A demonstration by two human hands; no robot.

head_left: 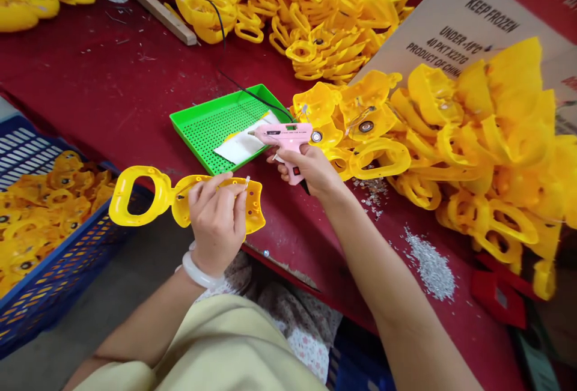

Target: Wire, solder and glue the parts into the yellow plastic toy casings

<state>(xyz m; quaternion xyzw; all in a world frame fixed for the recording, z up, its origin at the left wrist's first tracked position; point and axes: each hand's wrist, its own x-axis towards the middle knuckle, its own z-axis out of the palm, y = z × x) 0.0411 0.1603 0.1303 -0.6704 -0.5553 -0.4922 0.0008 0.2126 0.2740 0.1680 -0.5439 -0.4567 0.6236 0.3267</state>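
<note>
My left hand (217,220) is closed around a yellow plastic toy shell (148,196) with a loop handle, held just off the table's near edge. A small white pin sticks up at its fingertips. My right hand (311,169) grips a pink hot glue gun (285,139), nozzle pointing left over a green mesh tray (211,121). A white paper sheet (241,143) lies in the tray.
A large pile of yellow shells (451,139) lies on the red table at right, another heap (315,12) at the back. A blue crate (58,259) of shells stands at left. Cardboard box (460,24), wooden stick (162,14), small silver bits (428,262).
</note>
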